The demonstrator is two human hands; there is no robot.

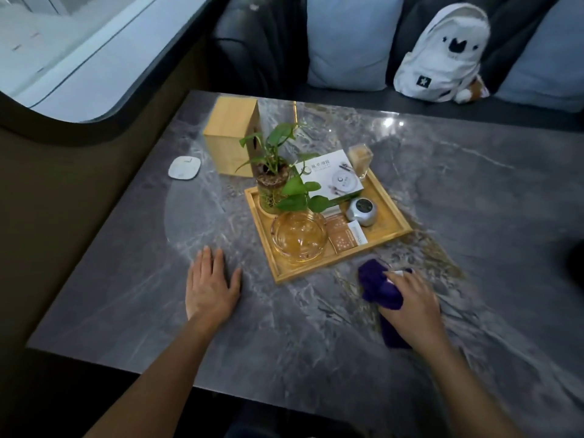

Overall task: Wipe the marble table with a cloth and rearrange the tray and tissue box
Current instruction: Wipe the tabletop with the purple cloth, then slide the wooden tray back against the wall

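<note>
Cloth [380,290]: soft, light, right hand [410,303] clamped on it | tray [392,213]: stiff, loaded, fragile glass; lift by opposite rims | left hand [211,284]: flat, fingers apart, on worktop [284,343].

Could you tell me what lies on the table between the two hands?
Only bare marble table lies between the left hand and the right hand holding the cloth, in the head view.

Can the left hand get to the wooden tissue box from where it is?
Probably yes. The left hand lies flat on the marble table, and only bare tabletop lies between it and the tissue box. The tray sits off to the right.
</note>
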